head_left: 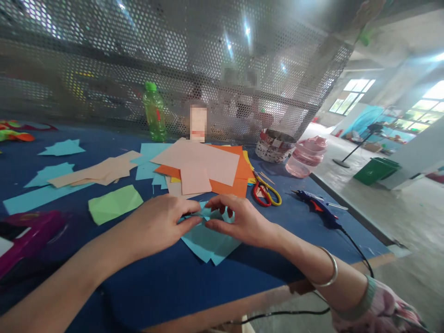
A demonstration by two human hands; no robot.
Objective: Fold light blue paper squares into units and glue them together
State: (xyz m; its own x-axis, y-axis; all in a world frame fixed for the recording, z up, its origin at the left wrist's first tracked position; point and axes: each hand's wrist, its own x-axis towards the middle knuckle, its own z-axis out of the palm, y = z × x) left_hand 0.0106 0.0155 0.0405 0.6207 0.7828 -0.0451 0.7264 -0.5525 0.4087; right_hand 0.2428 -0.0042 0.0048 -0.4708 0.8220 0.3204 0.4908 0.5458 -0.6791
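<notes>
Light-blue paper (208,243) lies on the dark blue table close in front of me, with overlapping corners toward the near edge. From the left, my left hand (163,224) pinches its upper part between thumb and fingers. My right hand (243,219) faces it, its curled fingers and thumb on the same paper; the fingertips partly cover the spot where they meet. Just beyond the hands are a pale pink sheet (215,162) and an orange sheet (229,187), stacked with other papers. A crumpled green paper (116,203) lies left of my left hand.
Right of the stack lie scissors (267,192) and a blue glue gun (317,208) with its cord over the edge. Behind stand a green bottle (155,113), a round container (274,145) and a pink bottle (307,157). A magenta object (31,240) is at the left.
</notes>
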